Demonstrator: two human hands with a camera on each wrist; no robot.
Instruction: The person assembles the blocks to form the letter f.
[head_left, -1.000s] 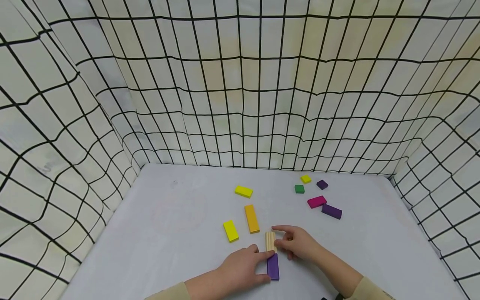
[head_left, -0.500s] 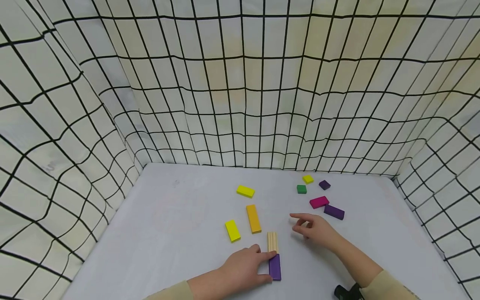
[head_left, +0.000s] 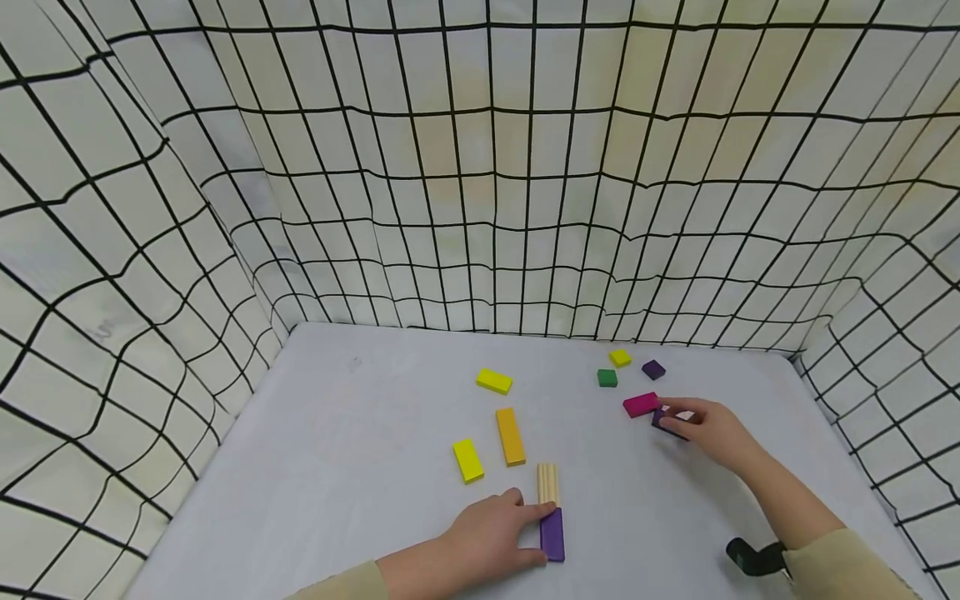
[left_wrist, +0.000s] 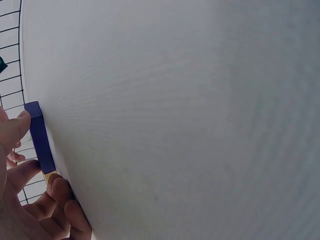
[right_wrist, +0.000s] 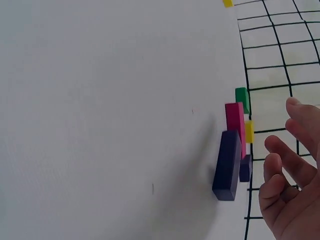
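Note:
In the head view my left hand [head_left: 491, 533] rests at the table's front, holding a purple block [head_left: 552, 536] lengthwise between thumb and index finger. Ridged bare-wood pieces [head_left: 548, 483] lie end to end with it, by the index fingertip. The left wrist view has the thumb on one end of the purple block [left_wrist: 41, 142] and fingers at the other. My right hand [head_left: 712, 429] is over a dark purple block [head_left: 663, 423], thumb and index finger parted around it. In the right wrist view that block [right_wrist: 227, 165] stands apart from the spread fingers [right_wrist: 295, 160].
A magenta block [head_left: 641, 405] touches the dark purple one. Behind are small green [head_left: 607, 378], yellow [head_left: 620, 357] and dark purple [head_left: 654, 369] blocks. Left of centre lie an orange block [head_left: 511, 437] and two yellow blocks [head_left: 468, 461]. Black-gridded white walls [head_left: 510, 208] enclose the table.
My right hand has left the wood pieces and moved right and away from me, to the dark purple block. My left hand stays on its purple block.

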